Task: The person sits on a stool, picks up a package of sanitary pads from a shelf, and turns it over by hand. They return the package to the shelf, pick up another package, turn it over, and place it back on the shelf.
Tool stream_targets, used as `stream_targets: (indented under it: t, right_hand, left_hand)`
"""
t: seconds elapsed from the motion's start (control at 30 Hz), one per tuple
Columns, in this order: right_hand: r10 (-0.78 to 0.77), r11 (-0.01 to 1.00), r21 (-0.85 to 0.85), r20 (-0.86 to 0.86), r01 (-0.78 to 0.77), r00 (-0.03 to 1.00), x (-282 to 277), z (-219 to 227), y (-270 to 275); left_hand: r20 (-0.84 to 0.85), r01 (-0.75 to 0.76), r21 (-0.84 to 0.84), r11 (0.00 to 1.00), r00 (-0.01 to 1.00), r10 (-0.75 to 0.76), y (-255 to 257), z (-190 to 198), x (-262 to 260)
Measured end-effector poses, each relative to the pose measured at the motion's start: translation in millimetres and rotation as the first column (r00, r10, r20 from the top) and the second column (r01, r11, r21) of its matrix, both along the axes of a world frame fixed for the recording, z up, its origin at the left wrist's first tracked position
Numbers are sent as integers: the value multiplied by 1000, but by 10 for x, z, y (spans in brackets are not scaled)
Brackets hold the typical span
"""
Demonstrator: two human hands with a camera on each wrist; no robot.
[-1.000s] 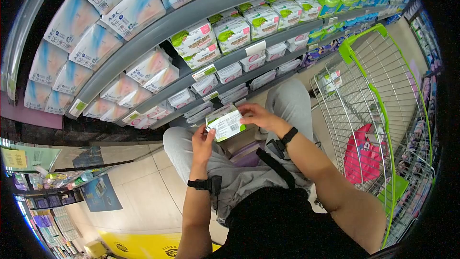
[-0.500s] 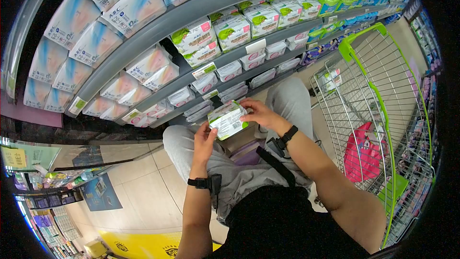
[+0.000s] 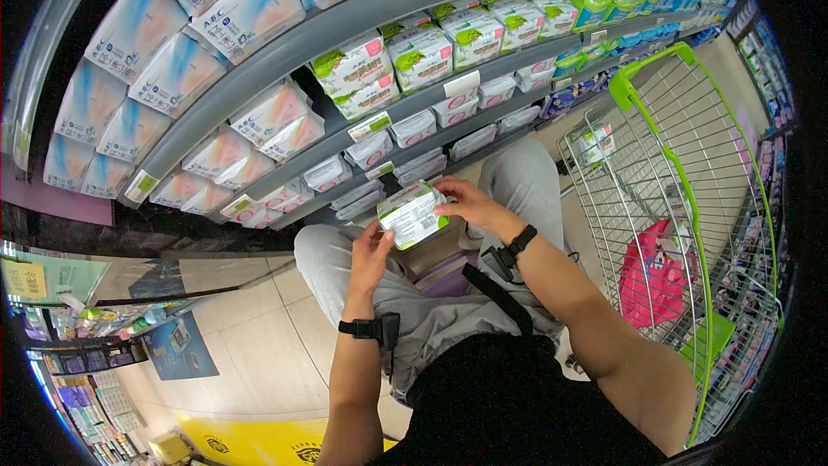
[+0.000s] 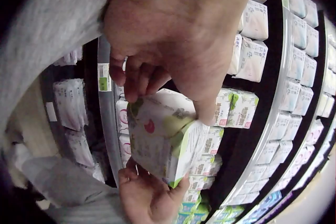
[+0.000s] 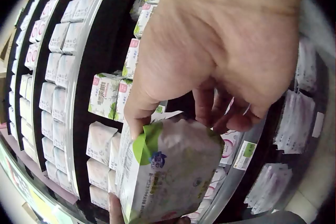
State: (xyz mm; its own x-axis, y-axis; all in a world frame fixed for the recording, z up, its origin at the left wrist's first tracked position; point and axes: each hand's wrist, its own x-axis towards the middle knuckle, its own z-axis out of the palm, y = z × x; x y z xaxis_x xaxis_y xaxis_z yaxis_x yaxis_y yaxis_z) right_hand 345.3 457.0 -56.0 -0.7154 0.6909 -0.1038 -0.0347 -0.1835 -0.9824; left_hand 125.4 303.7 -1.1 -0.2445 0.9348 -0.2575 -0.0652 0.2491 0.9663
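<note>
A white and green pack of sanitary pads point(image 3: 412, 219) is held above the lap, its printed back with a barcode turned up towards the head camera. At its left end my left hand point(image 3: 371, 252) grips it, thumb on the printed face. My right hand point(image 3: 468, 205) holds the opposite end, with its fingers round the far edge. In the left wrist view the soft wrapper of the pack point(image 4: 160, 134) spans between both hands. The right wrist view shows the right thumb on a green corner of the pack point(image 5: 178, 174).
Shelves point(image 3: 414, 108) of similar packs curve across the front. A wire shopping cart with a green frame point(image 3: 686, 198) stands at the right, a pink bag point(image 3: 653, 280) and another green-white pack point(image 3: 595, 145) inside. Grey-trousered knees point(image 3: 522, 181) flank the hands; tiled floor point(image 3: 250, 336) lies at left.
The pack has tilted and shifted slightly up and to the right, so its top side shows more. Both hands have kept hold of it. The cart and shelves look the same.
</note>
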Motion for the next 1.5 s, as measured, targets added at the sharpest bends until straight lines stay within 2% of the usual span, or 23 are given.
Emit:
stream_targets:
  t: [0.13, 0.23, 0.33, 0.63, 0.77, 0.83, 0.93, 1.17, 1.27, 1.5]
  right_hand:
    - [10, 999, -46, -38, -12, 999, -4, 3, -8]
    - [30, 997, -72, -31, -33, 999, 1, -21, -5]
    - [33, 996, -84, -25, -35, 999, -5, -43, -11]
    - [20, 992, -123, -46, -25, 999, -1, 34, -18]
    - [24, 990, -135, -63, -32, 998, -3, 67, -29]
    - [36, 993, -114, -51, -42, 998, -1, 104, -34]
    - [38, 998, -56, -20, -39, 999, 1, 63, -26]
    - [45, 999, -11, 24, -45, 999, -13, 13, -27]
    - [87, 996, -9, 96, -87, 992, -11, 41, -13]
    - [85, 989, -126, 48, -78, 995, -8, 111, -54]
  left_hand:
    - [33, 31, 35, 999, 999, -33, -20, 6, -2]
    - [-61, 25, 1, 1000, 998, -25, -6, -122, -36]
    - [-57, -11, 24, 1000, 998, 12, -10, -42, -9]
    - [102, -19, -5, 1000, 995, 19, -3, 20, -16]
    - [87, -9, 7, 1000, 996, 8, -3, 11, -9]
    - [31, 0, 17, 1000, 1000, -1, -1, 15, 10]
    - [74, -14, -42, 999, 997, 17, 13, 5, -9]
    - [55, -77, -3, 997, 996, 77, 28, -4, 16]
    - [69, -85, 15, 996, 994, 84, 34, 11, 19]
    - [59, -91, 35, 995, 994, 89, 47, 23, 27]
